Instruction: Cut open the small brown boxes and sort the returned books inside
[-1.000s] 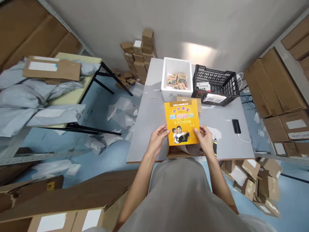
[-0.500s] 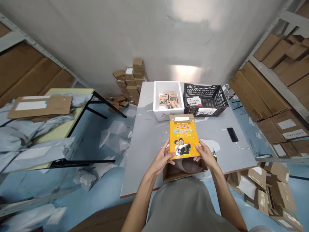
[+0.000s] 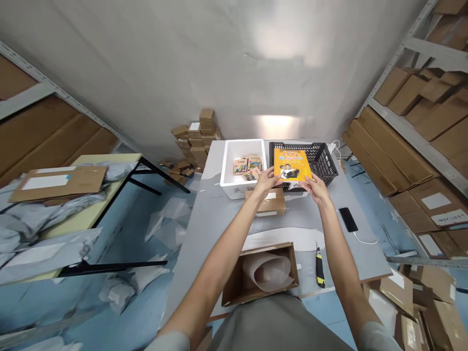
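Observation:
A yellow-orange book (image 3: 292, 165) with two children on its cover is held between my hands, over the front left part of the black plastic crate (image 3: 323, 168). My left hand (image 3: 266, 183) grips its lower left corner, and my right hand (image 3: 317, 189) grips the lower right corner. Left of the crate stands a white foam box (image 3: 234, 187) with several small booklets (image 3: 248, 166) inside. A closed cardboard box (image 3: 272, 204) sits in front of these two. Closer to my body is an open cardboard box (image 3: 230, 287) with rolled translucent wrap (image 3: 270, 273) in it.
On the grey table (image 3: 204, 234) lie a utility knife (image 3: 320, 268) and a phone (image 3: 348, 219) on a white cable. Parcels cover a side table (image 3: 120, 183) at left. Shelves with cartons (image 3: 395, 146) stand at right, and loose boxes (image 3: 420, 302) lie on the floor below.
Both hands have carried the book forward and to the right, from above the open cardboard box to above the black crate. The open box and closed box are now uncovered.

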`<state>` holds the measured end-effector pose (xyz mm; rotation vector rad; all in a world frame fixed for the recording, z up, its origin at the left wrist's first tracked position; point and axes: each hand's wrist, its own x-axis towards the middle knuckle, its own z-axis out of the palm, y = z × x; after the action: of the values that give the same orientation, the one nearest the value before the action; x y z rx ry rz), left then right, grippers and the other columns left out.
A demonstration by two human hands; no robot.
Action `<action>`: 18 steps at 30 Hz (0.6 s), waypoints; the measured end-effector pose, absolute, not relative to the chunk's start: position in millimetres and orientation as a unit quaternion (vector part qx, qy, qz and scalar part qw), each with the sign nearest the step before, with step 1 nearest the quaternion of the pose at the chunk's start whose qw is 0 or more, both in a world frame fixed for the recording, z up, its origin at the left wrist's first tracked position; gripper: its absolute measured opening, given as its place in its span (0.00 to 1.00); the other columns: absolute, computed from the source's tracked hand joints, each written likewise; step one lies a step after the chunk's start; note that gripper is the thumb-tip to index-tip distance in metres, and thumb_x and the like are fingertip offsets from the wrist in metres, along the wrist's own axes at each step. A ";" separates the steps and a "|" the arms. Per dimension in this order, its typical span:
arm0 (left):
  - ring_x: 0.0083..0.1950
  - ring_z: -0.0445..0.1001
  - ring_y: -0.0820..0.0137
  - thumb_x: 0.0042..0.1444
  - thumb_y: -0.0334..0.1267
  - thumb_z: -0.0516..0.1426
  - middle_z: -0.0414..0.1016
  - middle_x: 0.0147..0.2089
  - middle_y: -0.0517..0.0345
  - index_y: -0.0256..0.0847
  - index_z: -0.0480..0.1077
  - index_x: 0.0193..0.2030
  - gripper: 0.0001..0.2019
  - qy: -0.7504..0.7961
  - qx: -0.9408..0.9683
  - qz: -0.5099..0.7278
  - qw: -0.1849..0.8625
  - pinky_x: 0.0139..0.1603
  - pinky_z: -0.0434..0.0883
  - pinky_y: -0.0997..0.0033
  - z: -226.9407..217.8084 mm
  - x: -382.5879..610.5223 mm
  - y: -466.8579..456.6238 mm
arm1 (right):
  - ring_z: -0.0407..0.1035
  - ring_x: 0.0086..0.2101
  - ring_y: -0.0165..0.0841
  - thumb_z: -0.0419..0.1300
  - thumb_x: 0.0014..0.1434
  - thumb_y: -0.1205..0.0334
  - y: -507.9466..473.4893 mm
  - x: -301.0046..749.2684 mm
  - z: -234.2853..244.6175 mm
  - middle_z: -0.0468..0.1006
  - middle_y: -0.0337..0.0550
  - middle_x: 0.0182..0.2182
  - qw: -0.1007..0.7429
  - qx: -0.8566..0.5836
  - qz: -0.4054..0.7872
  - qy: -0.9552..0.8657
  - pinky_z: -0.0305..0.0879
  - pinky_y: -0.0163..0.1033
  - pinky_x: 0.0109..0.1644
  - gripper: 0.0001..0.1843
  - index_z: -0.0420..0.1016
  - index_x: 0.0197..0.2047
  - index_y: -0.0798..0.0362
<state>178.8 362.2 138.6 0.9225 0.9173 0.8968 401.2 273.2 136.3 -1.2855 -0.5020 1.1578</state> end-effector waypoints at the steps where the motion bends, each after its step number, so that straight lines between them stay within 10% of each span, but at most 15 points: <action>1: 0.64 0.85 0.50 0.52 0.32 0.78 0.83 0.67 0.34 0.33 0.74 0.72 0.40 0.423 0.421 0.407 0.692 0.62 0.86 0.50 140.9 189.9 376.0 | 0.89 0.41 0.35 0.72 0.62 0.65 291.1 408.6 136.3 0.92 0.44 0.47 0.622 -0.564 0.500 -0.214 0.89 0.43 0.57 0.31 0.81 0.69 0.50; 10: 0.81 0.69 0.46 0.55 0.33 0.75 0.78 0.73 0.30 0.32 0.81 0.57 0.22 0.558 0.447 0.426 0.554 0.82 0.64 0.51 122.7 182.2 398.7 | 0.84 0.41 0.33 0.75 0.64 0.60 338.6 431.2 79.3 0.84 0.44 0.40 0.557 -0.619 0.525 -0.176 0.88 0.43 0.56 0.12 0.77 0.46 0.51; 18: 0.66 0.81 0.52 0.74 0.47 0.67 0.80 0.66 0.41 0.36 0.78 0.65 0.21 0.695 0.381 0.354 0.496 0.68 0.80 0.46 87.6 -0.6 246.5 | 0.85 0.42 0.39 0.78 0.59 0.50 121.2 411.6 -14.0 0.86 0.47 0.42 0.414 -0.650 0.620 -0.150 0.85 0.51 0.60 0.17 0.80 0.43 0.48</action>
<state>-0.6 246.5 87.6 0.9219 1.6838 0.8578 411.6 121.2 -14.0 -1.6337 -0.3768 1.5575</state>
